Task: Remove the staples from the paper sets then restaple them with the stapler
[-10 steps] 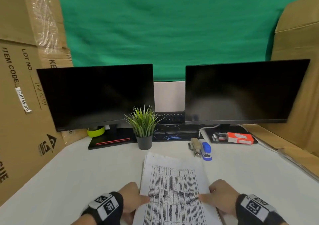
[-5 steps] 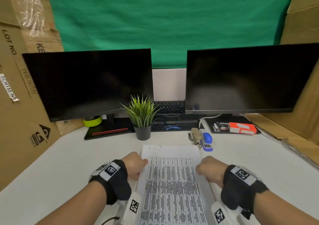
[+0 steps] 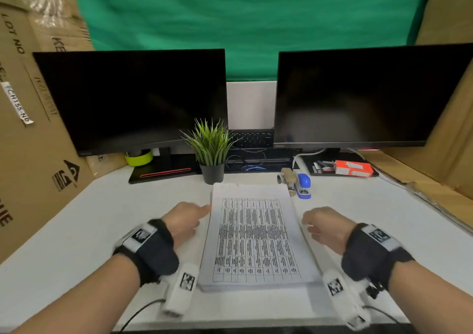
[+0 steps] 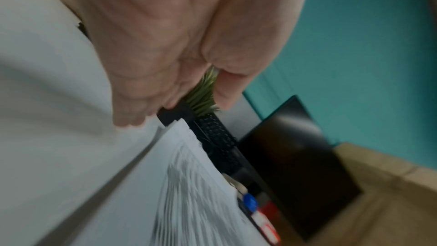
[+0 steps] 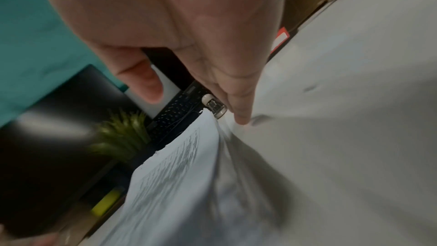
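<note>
A thick stack of printed paper sets lies flat on the white desk in front of me, a table printed on its top sheet. My left hand hovers just off the stack's left edge with loosely bent fingers, the index tip almost touching the paper. My right hand hangs beside the right edge, a small gap away, holding nothing. Beyond the stack's far right corner lie a blue stapler and a tan staple remover. The wrist views are blurred but show the left hand and right hand empty above the paper stack.
A small potted plant stands just past the stack's far left corner. Two dark monitors and a keyboard line the back. A red staple box sits back right. Cardboard boxes wall both sides.
Both hands slid forward along the stack's side edges from its near end, then came off the paper. The head view tilted down and closer.
</note>
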Demonstrator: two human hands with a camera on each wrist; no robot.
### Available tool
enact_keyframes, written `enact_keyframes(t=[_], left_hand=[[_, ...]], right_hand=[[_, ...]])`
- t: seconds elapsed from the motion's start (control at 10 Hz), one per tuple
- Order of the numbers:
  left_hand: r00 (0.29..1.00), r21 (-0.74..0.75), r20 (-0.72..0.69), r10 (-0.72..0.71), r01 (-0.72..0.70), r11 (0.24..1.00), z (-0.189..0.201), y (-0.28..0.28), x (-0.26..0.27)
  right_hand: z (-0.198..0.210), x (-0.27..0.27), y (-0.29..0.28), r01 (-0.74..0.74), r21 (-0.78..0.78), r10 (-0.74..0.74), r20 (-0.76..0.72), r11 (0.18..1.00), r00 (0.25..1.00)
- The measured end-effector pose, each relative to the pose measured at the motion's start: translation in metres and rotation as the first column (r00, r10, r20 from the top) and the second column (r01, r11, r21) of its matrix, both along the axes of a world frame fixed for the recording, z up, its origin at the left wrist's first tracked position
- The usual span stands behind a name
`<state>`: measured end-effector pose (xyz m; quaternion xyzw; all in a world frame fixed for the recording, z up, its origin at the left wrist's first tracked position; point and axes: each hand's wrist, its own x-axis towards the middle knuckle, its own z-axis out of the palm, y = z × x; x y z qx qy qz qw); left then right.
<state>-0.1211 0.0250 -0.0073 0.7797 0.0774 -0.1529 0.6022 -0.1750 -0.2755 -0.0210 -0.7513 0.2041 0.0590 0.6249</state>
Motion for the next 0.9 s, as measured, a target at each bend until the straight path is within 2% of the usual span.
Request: enact_keyframes(t=[0.1, 0.2, 0.3, 0.4, 0.5, 0.7, 0.8, 0.9], left_hand=[[1.000, -0.120, 0.001, 0.011, -0.011, 0.993, -0.014, 0.012, -0.052], [1.000, -0.169, 0.016, 0.007, -0.005, 0.986, -0.039, 0.011, -0.085], [0.996, -0.143, 0.093, -0.001, 0.014, 0.990, -0.059, 0.002, -0.088], [0.995, -0.121, 0.102, -0.023, 0.036, 0.992, -0.064, -0.005, -0.085], [0.991, -0.084, 0.130, -0.045, 0.056, 0.995, -0.061, -0.009, -0.085], [0.988, -0.066, 0.148, -0.049, 0.060, 0.996, -0.077, -0.007, -0.073], [0.991, -0.072, 0.131, -0.035, 0.045, 0.996, -0.080, -0.003, -0.070], [0.978, -0.033, 0.208, 0.012, -0.005, 0.999, -0.050, -0.008, -0.102]], right_hand=[[-0.010, -0.052, 0.006, -0.080, 0.000, 0.080, 0.088, 0.997, 0.993], [-0.019, -0.088, 0.020, -0.184, -0.033, 0.187, 0.154, 0.982, 0.970], [-0.027, -0.096, 0.030, -0.235, -0.270, 0.277, 0.129, 0.934, 0.952], [-0.029, -0.095, 0.027, -0.272, -0.484, 0.354, 0.084, 0.832, 0.931], [-0.023, -0.094, 0.022, -0.259, -0.532, 0.349, 0.075, 0.806, 0.934], [-0.028, -0.091, 0.021, -0.252, -0.552, 0.339, 0.060, 0.795, 0.939], [-0.029, -0.092, 0.020, -0.266, -0.496, 0.346, 0.075, 0.827, 0.935], [-0.043, -0.100, 0.019, -0.212, -0.426, 0.300, 0.153, 0.880, 0.942]])
